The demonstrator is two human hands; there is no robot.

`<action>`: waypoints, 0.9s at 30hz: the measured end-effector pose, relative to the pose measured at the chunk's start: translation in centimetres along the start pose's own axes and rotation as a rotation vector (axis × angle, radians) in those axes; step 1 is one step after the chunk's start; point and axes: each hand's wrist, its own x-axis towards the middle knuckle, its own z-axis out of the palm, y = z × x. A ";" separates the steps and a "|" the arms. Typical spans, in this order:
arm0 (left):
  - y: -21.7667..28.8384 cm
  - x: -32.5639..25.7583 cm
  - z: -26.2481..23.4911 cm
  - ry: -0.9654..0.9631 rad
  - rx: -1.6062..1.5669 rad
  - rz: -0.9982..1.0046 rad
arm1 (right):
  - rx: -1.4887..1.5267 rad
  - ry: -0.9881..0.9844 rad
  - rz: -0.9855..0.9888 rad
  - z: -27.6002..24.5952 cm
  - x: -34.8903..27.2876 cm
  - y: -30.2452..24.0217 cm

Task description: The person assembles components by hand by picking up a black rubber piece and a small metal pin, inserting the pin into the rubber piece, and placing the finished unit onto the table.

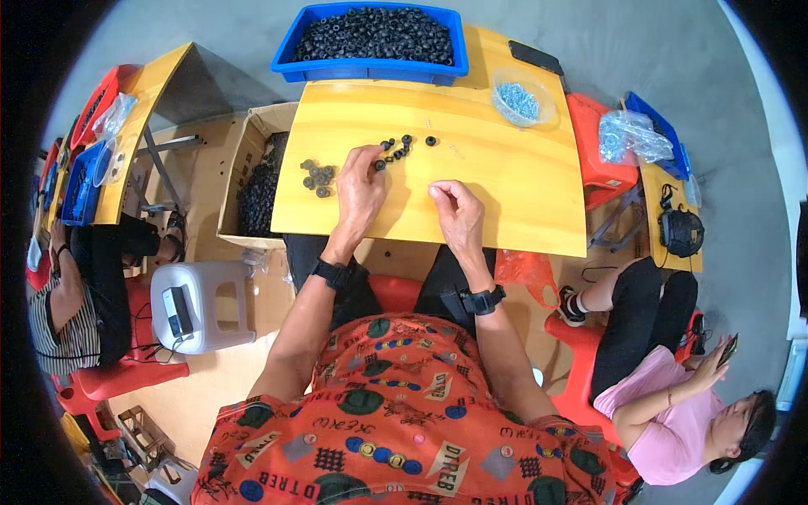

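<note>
Reaching over the yellow table (522,189), hands (361,187) near small black parts (406,140)

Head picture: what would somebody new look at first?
Probably the big blue tray, heaped with black parts, at the far edge of the yellow table. The bright orange patterned shirt fills the bottom middle. Between them are the left hand, at a small cluster of black pieces, and the right hand.

Curled fingers hide whether the right hand (459,215) pinches anything. The bluish-silver bits (517,101) in the clear tub (545,110) are too small to identify. The counter (530,189) hides part of the cardboard box (237,172); a striped-shirted co-worker's (61,324) head is out of view.
</note>
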 end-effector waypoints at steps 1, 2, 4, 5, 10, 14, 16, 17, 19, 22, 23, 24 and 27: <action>-0.1 -0.1 0.0 0.034 -0.001 0.003 | -0.003 -0.027 0.048 -0.1 0.1 0.0; -0.1 -0.2 -0.1 0.067 -0.002 0.006 | -0.005 -0.029 0.041 0.0 0.0 -0.1; 0.1 -0.9 -0.5 0.068 0.001 0.064 | 0.054 -0.025 0.091 0.6 0.2 -1.3; 0.2 -1.3 -0.7 0.063 0.006 0.120 | 0.055 -0.027 0.088 0.8 0.4 -1.6; 1.8 -2.9 -0.1 0.019 -0.147 0.165 | 0.079 -0.075 0.025 2.1 0.4 -1.8; 1.9 -3.2 -0.4 0.031 -0.149 0.123 | 0.129 -0.115 0.042 2.5 0.6 -2.5; 2.3 -3.3 -0.7 0.034 -0.152 0.129 | 0.164 -0.216 0.069 2.5 0.7 -2.7; 2.6 -3.3 -0.8 0.045 -0.164 0.140 | 0.165 -0.217 0.072 2.4 0.6 -2.6; 2.9 -3.2 -0.9 0.054 -0.179 0.155 | 0.412 -0.207 0.137 2.2 0.6 -2.5; 3.3 -3.2 -1.2 0.117 -0.040 0.265 | 0.634 -0.245 0.270 1.8 0.4 -2.5; 3.4 -3.3 -1.3 0.080 -0.131 0.189 | 0.635 -0.246 0.270 2.0 0.4 -2.6; 3.5 -3.7 -1.4 0.043 -0.222 0.107 | 0.693 -0.244 0.293 2.0 0.1 -2.7; 2.8 -4.3 -1.3 -0.044 -0.441 -0.069 | 0.752 -0.243 0.311 2.4 -0.5 -2.8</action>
